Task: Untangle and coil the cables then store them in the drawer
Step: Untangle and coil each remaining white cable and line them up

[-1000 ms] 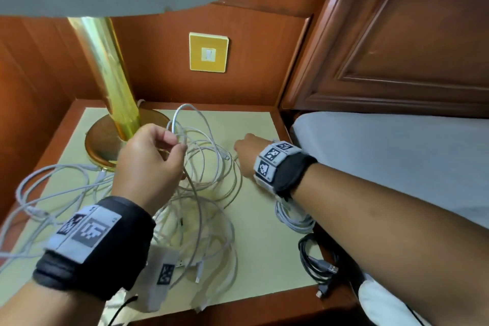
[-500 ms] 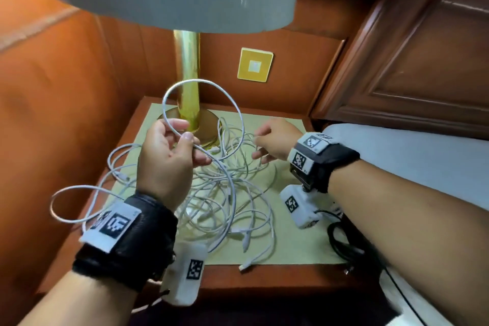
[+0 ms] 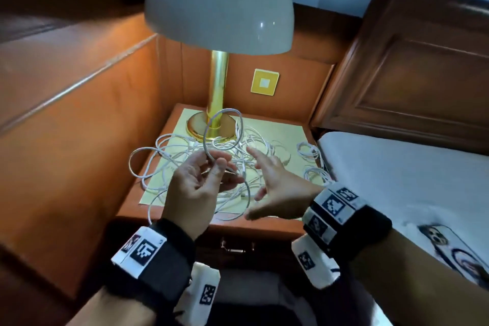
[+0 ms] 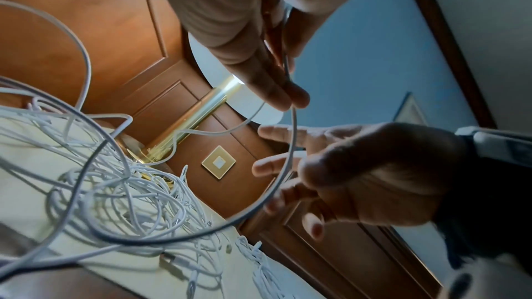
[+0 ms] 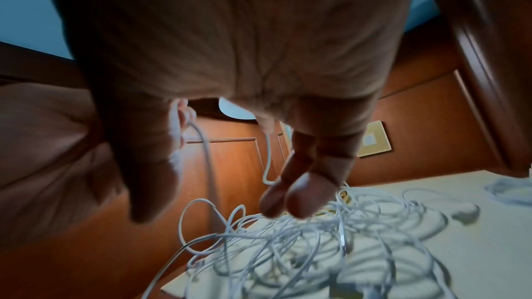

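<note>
Up front, from the head camera, we hold our left hand (image 3: 197, 188) raised above a wooden nightstand (image 3: 238, 222), thumb and fingers curled and pinching a white cable (image 3: 211, 127) that rises from the grip in a round loop in front of the brass lamp (image 3: 218, 103). Our right hand (image 3: 275, 188) is just beside it, palm turned inward, fingers spread and nearly straight, gripping nothing. Beneath both hands a tangle of white cables (image 3: 182, 156) sprawls over the pale yellow top of the nightstand, some strands spilling past its left edge. Two smaller white bundles (image 3: 312, 164) lie near the right edge, next to the white mattress (image 3: 397, 180). A drawer with a metal handle (image 3: 234, 247) sits shut in the nightstand's front. A phone (image 3: 449, 249) rests on the mattress.

Next, from the left wrist camera, our left fingers (image 4: 276, 90) are pressed together around the cable (image 4: 290, 144), which leaves them and sweeps in a wide arc across the front of our right hand (image 4: 374, 172). That hand's fingers are parted and loosely extended; whether they touch the strand we cannot tell. The tangled heap (image 4: 120, 194) lies on the top below.

Last, from the right wrist camera, our right palm fills most of the view; its fingers (image 5: 299, 194) reach out relaxed above the heap (image 5: 302, 247), clasping nothing. Farther off, the left fingertips (image 5: 184, 113) pinch the cable (image 5: 207, 158), which drops toward the pile.
</note>
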